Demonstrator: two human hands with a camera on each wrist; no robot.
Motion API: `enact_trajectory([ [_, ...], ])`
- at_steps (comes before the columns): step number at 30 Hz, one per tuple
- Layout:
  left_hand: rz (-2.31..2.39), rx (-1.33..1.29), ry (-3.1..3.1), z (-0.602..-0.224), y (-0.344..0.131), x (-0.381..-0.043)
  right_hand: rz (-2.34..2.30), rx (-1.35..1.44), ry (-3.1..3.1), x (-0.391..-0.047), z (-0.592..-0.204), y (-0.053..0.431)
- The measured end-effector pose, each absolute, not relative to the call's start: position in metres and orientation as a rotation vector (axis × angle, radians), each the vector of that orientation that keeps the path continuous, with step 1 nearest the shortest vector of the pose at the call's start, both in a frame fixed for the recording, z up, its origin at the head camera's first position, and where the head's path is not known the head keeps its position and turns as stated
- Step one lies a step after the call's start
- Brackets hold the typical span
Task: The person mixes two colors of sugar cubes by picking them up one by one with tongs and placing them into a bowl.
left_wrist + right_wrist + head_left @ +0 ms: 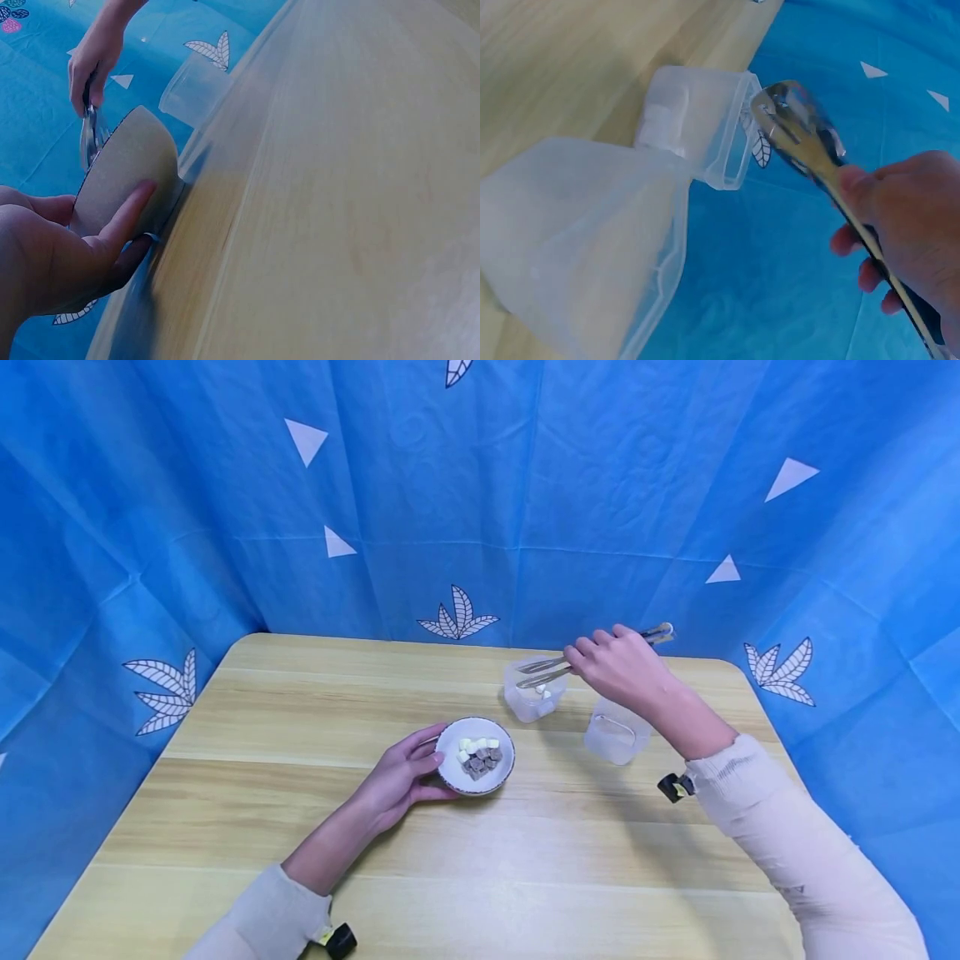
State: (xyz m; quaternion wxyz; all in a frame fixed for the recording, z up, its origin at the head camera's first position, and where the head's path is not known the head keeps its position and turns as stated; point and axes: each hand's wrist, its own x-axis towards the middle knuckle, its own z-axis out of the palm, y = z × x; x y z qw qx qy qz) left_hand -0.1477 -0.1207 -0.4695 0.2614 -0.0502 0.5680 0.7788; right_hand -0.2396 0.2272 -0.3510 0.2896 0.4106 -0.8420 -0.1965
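Note:
My left hand (397,781) holds a white bowl (501,768) by its left side, thumb at the rim and fingers against the outside. Inside lie small white pieces, like mini marshmallows (480,744), beside grey-brown cubes (477,767). Metal tongs (817,159) are gripped in my right hand (618,664). In the head view their tips are over a translucent plastic container (525,706) with a few white pieces in it. The right wrist view shows the tong tips near that container's rim, with nothing visible between them.
A second translucent container (611,750) stands nearer, to the right of the first, under my right forearm. The wooden table (262,810) ends at a blue patterned curtain (450,485) behind and at both sides.

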Motion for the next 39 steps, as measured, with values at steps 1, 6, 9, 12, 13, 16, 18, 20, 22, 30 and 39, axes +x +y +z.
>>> enact_trajectory([
  [1, 2.108, -0.133, 1.537, -0.470, -0.121, -0.148, -0.542, 1.098, -2.237, -0.241, -0.350, 0.225],
  [6, 2.105, -0.133, 1.537, -0.468, -0.121, -0.148, -0.687, 1.090, -2.238, -0.244, -0.346, 0.211],
  [9, 2.107, -0.135, 1.535, -0.468, -0.121, -0.148, -0.794, 1.059, -2.281, -0.244, -0.345, 0.199],
  [12, 2.108, -0.129, 1.535, -0.469, -0.121, -0.148, -0.891, 1.022, -2.312, -0.245, -0.345, 0.187],
  [13, 2.110, -0.133, 1.535, -0.469, -0.121, -0.148, -0.918, 1.012, -2.323, -0.245, -0.346, 0.184],
  [16, 2.113, -0.140, 1.540, -0.470, -0.121, -0.148, -1.005, 0.995, -2.361, -0.246, -0.346, 0.175],
  [18, 2.114, -0.152, 1.541, -0.469, -0.121, -0.148, -1.067, 0.992, -2.387, -0.247, -0.346, 0.170],
  [20, 2.112, -0.160, 1.540, -0.469, -0.120, -0.148, -1.128, 0.993, -2.401, -0.247, -0.347, 0.166],
  [22, 2.112, -0.173, 1.538, -0.469, -0.120, -0.148, -1.178, 0.994, -2.402, -0.247, -0.347, 0.163],
  [30, 2.113, -0.171, 1.538, -0.469, -0.120, -0.148, -1.279, 0.996, -2.410, -0.248, -0.350, 0.155],
  [39, 2.105, -0.154, 1.547, -0.470, -0.121, -0.148, -1.318, 0.999, -2.424, -0.252, -0.353, 0.152],
])
